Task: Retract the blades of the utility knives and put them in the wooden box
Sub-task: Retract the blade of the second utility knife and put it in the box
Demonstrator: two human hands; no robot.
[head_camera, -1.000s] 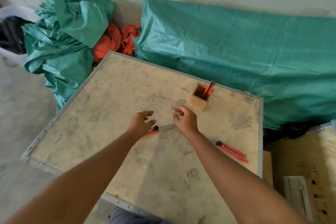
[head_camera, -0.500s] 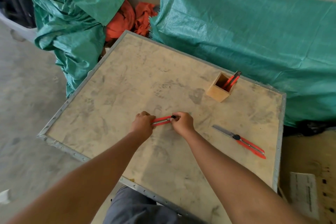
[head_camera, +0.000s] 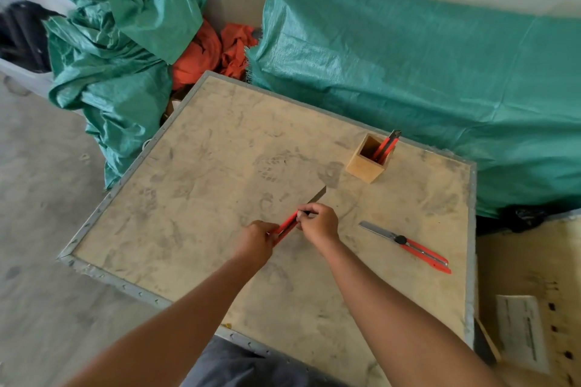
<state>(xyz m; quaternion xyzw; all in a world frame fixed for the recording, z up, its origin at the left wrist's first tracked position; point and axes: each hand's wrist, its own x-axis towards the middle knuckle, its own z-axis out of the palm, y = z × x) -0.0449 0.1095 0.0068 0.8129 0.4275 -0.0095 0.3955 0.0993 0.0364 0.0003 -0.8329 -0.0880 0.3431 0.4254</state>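
Both hands hold one red utility knife (head_camera: 287, 225) above the middle of the table. My left hand (head_camera: 257, 237) grips its handle end. My right hand (head_camera: 319, 223) pinches the slider part, and the grey blade (head_camera: 317, 195) sticks out past it toward the box. A second red knife (head_camera: 408, 243) lies on the table at the right with its blade extended. The small wooden box (head_camera: 366, 165) stands upright at the far right, with another red knife (head_camera: 387, 144) standing in it.
The plywood table (head_camera: 204, 198) has a metal rim. Green tarpaulin bundles (head_camera: 408, 72) and orange cloth (head_camera: 213, 50) lie behind it. A second wooden surface with a paper label (head_camera: 522, 330) sits at the right. A white tub (head_camera: 19, 41) is at far left.
Both hands picked the knife up off the table and tilted it so the blade points toward the box. The camera view shifted.
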